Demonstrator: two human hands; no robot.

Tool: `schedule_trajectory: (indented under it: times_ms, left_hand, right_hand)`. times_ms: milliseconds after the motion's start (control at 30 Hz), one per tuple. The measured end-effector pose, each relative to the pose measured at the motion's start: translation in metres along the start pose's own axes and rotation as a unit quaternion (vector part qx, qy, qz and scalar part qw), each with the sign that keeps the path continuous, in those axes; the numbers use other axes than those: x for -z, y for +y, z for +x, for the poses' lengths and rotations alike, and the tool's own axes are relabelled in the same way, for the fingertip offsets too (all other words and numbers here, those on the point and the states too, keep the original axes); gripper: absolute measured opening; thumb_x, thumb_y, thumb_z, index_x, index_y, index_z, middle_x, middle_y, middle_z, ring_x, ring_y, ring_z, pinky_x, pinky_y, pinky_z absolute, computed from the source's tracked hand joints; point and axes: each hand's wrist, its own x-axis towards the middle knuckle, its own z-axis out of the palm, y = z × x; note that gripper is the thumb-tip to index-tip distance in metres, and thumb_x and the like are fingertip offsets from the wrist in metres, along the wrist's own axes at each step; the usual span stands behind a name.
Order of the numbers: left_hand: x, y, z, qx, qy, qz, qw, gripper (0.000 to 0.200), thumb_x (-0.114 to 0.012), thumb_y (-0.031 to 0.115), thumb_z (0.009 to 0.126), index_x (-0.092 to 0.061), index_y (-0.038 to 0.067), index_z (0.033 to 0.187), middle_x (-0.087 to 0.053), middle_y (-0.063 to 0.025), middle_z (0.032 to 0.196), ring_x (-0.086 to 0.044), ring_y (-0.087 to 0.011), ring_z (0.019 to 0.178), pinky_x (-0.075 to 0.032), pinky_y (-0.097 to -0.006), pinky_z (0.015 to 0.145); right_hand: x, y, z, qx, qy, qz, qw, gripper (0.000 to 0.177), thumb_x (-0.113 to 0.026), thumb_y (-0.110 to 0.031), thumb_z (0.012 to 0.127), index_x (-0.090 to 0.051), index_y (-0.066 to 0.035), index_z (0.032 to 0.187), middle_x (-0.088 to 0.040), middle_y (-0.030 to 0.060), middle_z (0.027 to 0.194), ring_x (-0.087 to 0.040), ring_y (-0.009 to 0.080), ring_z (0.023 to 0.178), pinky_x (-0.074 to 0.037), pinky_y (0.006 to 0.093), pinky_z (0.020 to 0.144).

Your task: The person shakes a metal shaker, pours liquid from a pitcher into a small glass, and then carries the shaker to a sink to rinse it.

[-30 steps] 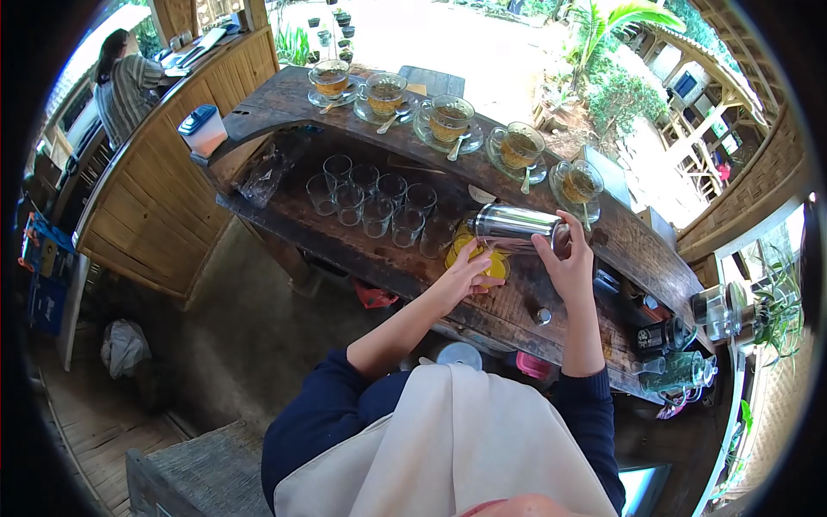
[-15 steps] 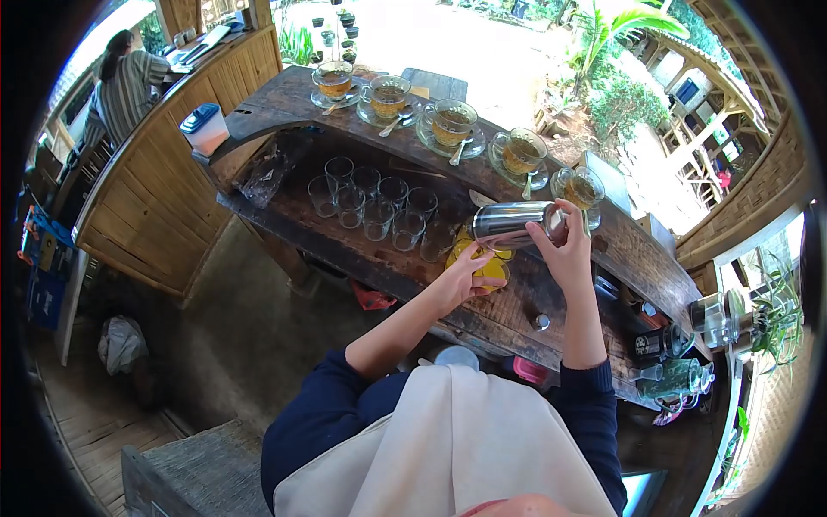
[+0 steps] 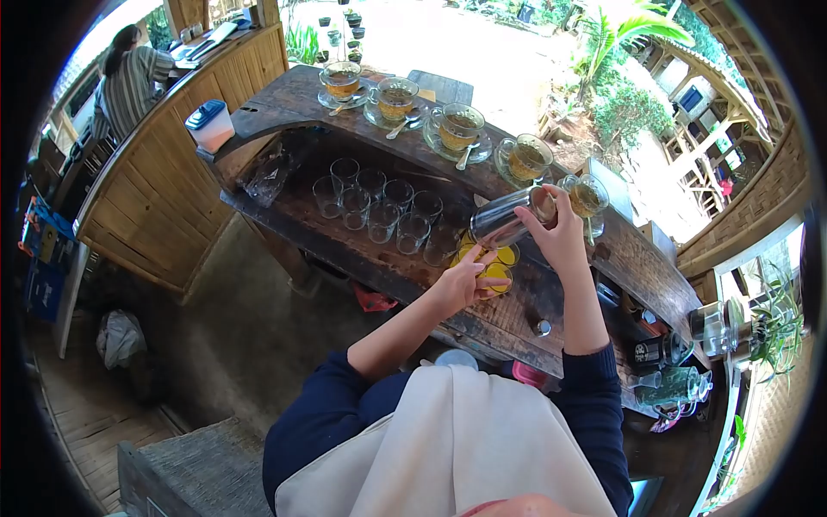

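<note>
My right hand (image 3: pixel 557 228) is wrapped round a shiny metal shaker cup (image 3: pixel 501 219), held tilted with its lower end towards the left, above glasses of yellow liquid (image 3: pixel 497 277). My left hand (image 3: pixel 465 281) is beside these glasses, its fingers spread and the upper ones close under the shaker's lower end. Whether they touch the shaker or a glass cannot be made out. Several clear glasses (image 3: pixel 383 221) stand in rows on the lower shelf to the left. A small metal cup (image 3: pixel 541 327) is on the wood to the right.
Glass cups of tea (image 3: pixel 459 127) on saucers with spoons line the upper counter (image 3: pixel 284 90). A lidded plastic tub (image 3: pixel 209 126) stands at its left end. Jars and a glass pitcher (image 3: pixel 676 383) are at the right. A person (image 3: pixel 129 86) sits at another counter, far left.
The shaker has tipped more steeply: its right end rose and its left end dropped. My right hand turned with it. My left hand stays near the yellow glasses.
</note>
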Motion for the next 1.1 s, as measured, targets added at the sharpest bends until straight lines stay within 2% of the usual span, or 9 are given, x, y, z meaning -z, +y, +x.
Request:
schedule_trajectory:
  times_ms: [133,200,333,400,500,933,1000,1100]
  left_hand:
    - [0.002,-0.001,0.0,-0.005,-0.006,0.013,1.0,0.067,-0.035,0.03,0.096,0.004,0.019,0.15,-0.014,-0.0067,0.155,-0.05,-0.0354,0.122,-0.042,-0.037,0.087]
    - [0.001,0.0,-0.001,-0.004,-0.007,0.014,1.0,0.068,-0.036,0.031,0.095,0.004,0.019,0.15,-0.013,-0.0069,0.155,-0.05,-0.0351,0.122,-0.042,-0.0373,0.087]
    - [0.0,-0.001,-0.002,-0.013,-0.01,0.016,1.0,0.067,-0.034,0.032,0.096,0.003,0.018,0.15,-0.014,-0.0073,0.155,-0.05,-0.0342,0.121,-0.042,-0.0387,0.088]
    - [0.002,-0.002,-0.002,-0.018,-0.014,0.019,1.0,0.066,-0.034,0.033,0.096,0.002,0.018,0.15,-0.015,-0.0072,0.155,-0.05,-0.034,0.121,-0.042,-0.0395,0.089]
    - [0.001,0.0,-0.003,-0.019,-0.008,0.011,1.0,0.064,-0.032,0.034,0.097,0.0,0.018,0.15,-0.015,-0.007,0.155,-0.05,-0.0337,0.121,-0.041,-0.0404,0.091]
    - [-0.001,0.001,-0.006,-0.017,0.007,0.005,1.0,0.068,-0.036,0.03,0.094,0.0,0.014,0.15,-0.015,-0.0074,0.155,-0.048,-0.033,0.124,-0.04,-0.0395,0.094]
    - [0.001,-0.001,-0.005,-0.014,0.019,0.001,1.0,0.069,-0.038,0.029,0.093,-0.001,0.014,0.15,-0.014,-0.0074,0.155,-0.048,-0.033,0.124,-0.04,-0.0392,0.095]
    - [0.002,-0.004,-0.005,-0.031,-0.012,0.008,0.999,0.068,-0.038,0.026,0.093,-0.002,0.014,0.15,-0.014,-0.0065,0.155,-0.046,-0.0327,0.126,-0.038,-0.0382,0.096]
  right_hand:
    - [0.002,-0.002,0.003,-0.002,-0.009,-0.023,1.0,0.055,-0.077,-0.036,0.074,-0.053,-0.006,0.115,-0.063,0.0051,0.073,-0.051,0.0086,0.055,-0.042,0.0243,0.054]
    - [0.005,-0.008,0.005,-0.027,-0.042,-0.023,0.999,0.06,-0.077,-0.039,0.073,-0.053,-0.002,0.114,-0.066,0.0164,0.09,-0.067,0.0234,0.076,-0.052,0.0327,0.069]
    - [0.002,-0.011,0.007,-0.046,-0.056,-0.032,0.997,0.062,-0.077,-0.041,0.073,-0.053,-0.001,0.114,-0.066,0.0177,0.091,-0.067,0.0267,0.08,-0.052,0.0338,0.071]
    - [-0.005,-0.005,0.007,-0.002,-0.028,-0.031,0.999,0.063,-0.076,-0.042,0.073,-0.053,0.0,0.114,-0.065,0.0193,0.092,-0.066,0.03,0.081,-0.052,0.0353,0.071]
    - [-0.01,-0.002,0.008,0.006,-0.02,-0.036,0.999,0.063,-0.076,-0.042,0.074,-0.053,0.001,0.113,-0.065,0.0203,0.093,-0.066,0.0319,0.083,-0.052,0.0365,0.072]
    - [-0.012,0.002,0.007,0.013,-0.009,-0.035,0.999,0.064,-0.076,-0.042,0.074,-0.052,0.0,0.115,-0.064,0.0202,0.096,-0.066,0.0325,0.087,-0.052,0.0375,0.074]
    - [-0.01,0.0,0.007,0.008,-0.019,-0.032,0.999,0.063,-0.076,-0.042,0.073,-0.052,-0.001,0.115,-0.065,0.0188,0.095,-0.066,0.0304,0.086,-0.052,0.0368,0.074]
    - [-0.006,-0.007,0.005,-0.003,-0.029,-0.025,0.999,0.062,-0.077,-0.041,0.073,-0.053,-0.002,0.115,-0.065,0.0163,0.094,-0.066,0.0273,0.084,-0.052,0.035,0.072]
